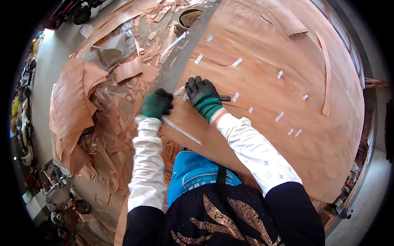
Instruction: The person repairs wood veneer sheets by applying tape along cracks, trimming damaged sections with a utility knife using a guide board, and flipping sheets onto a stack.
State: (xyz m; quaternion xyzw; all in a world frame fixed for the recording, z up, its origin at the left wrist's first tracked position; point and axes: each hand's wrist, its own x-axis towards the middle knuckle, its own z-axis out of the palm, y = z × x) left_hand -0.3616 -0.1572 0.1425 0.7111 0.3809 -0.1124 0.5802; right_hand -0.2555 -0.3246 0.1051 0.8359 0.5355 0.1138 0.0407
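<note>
My left hand (157,103), in a green and black glove, is closed beside the left edge of the wood veneer sheet (254,90). A white strip (182,130) trails from it across the sheet's corner, and a short white piece spans towards my other hand. My right hand (202,96), gloved alike, lies on the veneer near that edge with its fingers bent forward. A dark tool handle (225,98) sticks out from under the right hand; the rest of it is hidden. Small white tape pieces (237,62) dot the sheet.
Torn veneer scraps (111,123) cover the floor at the left, with a large curved piece (74,96) among them. A round container (191,19) stands at the top. Loose veneer strips (325,76) lie on the sheet. Parked vehicles line the far left.
</note>
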